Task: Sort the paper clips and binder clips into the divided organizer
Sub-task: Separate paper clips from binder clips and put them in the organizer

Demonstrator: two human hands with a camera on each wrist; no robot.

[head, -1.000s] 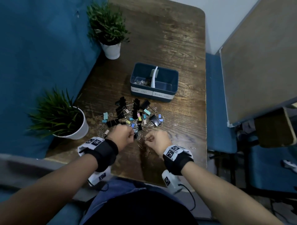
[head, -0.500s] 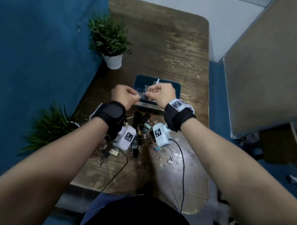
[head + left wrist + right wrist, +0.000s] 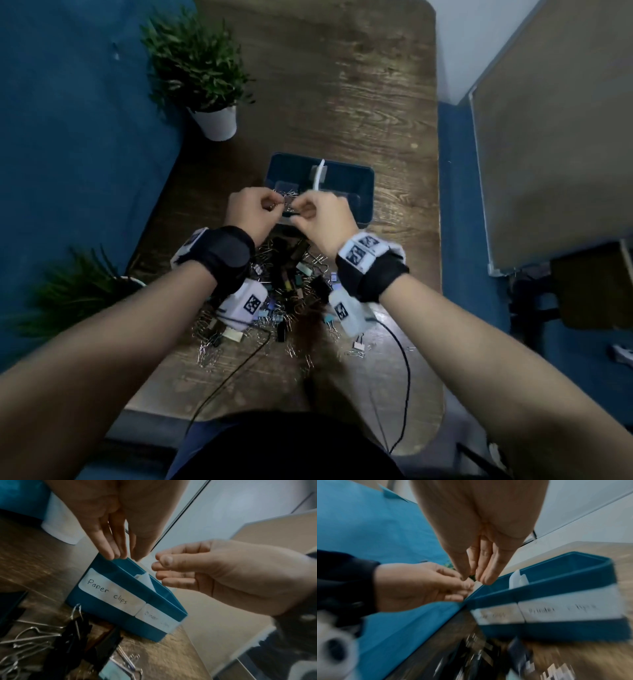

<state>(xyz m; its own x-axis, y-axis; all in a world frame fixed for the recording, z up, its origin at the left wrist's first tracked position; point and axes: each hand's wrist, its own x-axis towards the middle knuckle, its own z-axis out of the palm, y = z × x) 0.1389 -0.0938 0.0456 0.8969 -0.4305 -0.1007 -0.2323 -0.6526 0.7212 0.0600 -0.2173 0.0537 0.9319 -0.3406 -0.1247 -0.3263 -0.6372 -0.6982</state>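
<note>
The blue divided organizer (image 3: 363,192) stands mid-table with a white divider (image 3: 320,174). Its front labels read "Paper clips" (image 3: 109,591) on the left and "Binder clips" (image 3: 559,609) on the right. Both hands hover over the near edge of the left compartment. My left hand (image 3: 270,205) pinches silver paper clips (image 3: 286,202) with fingers and thumb together. My right hand (image 3: 301,212) is curled in a pinch right beside it, touching the same bunch. The wrist views show pinched fingertips (image 3: 118,555) (image 3: 484,578) but hide the clips. The mixed pile of clips (image 3: 291,281) lies under my wrists.
Black binder clips (image 3: 75,635) and loose wire clips lie just before the organizer. Two potted plants (image 3: 205,68) (image 3: 68,291) stand along the table's left side by a blue wall. Camera cables (image 3: 407,377) trail over the near edge. A board (image 3: 555,137) leans at the right.
Both hands left the pile with pinched paper clips and rose to the organizer's left compartment. Since half a second ago they have stayed there, close together.
</note>
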